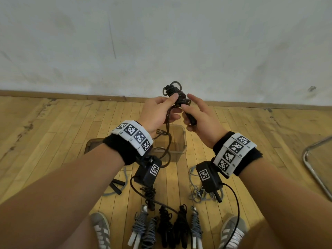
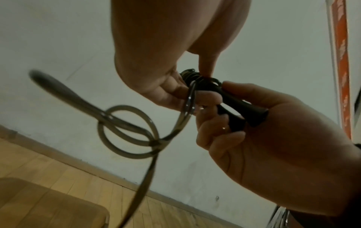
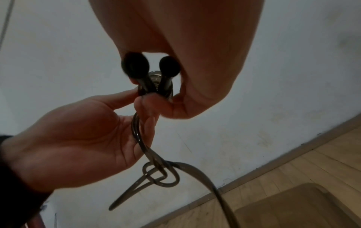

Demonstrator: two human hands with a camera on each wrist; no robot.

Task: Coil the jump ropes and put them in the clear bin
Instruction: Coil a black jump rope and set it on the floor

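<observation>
A wooden plank floor [image 1: 62, 126] carries a clear bin [image 1: 179, 141] at the centre, a loose grey rope [image 1: 195, 193] at 5 o'clock of it, black handles [image 1: 116, 186] at 7 o'clock, a row of coiled grey and black ropes [image 1: 165, 229] at 6 o'clock between two grey shoes [image 1: 101, 229], and a chrome chair leg [image 1: 312, 169] at 3 o'clock.

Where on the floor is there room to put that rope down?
Bare floor lies left of the clear bin, up to the wall, and between the bin and the metal chair leg on the right. Crowded: near the shoes, where coiled ropes and a loose grey rope lie.
</observation>
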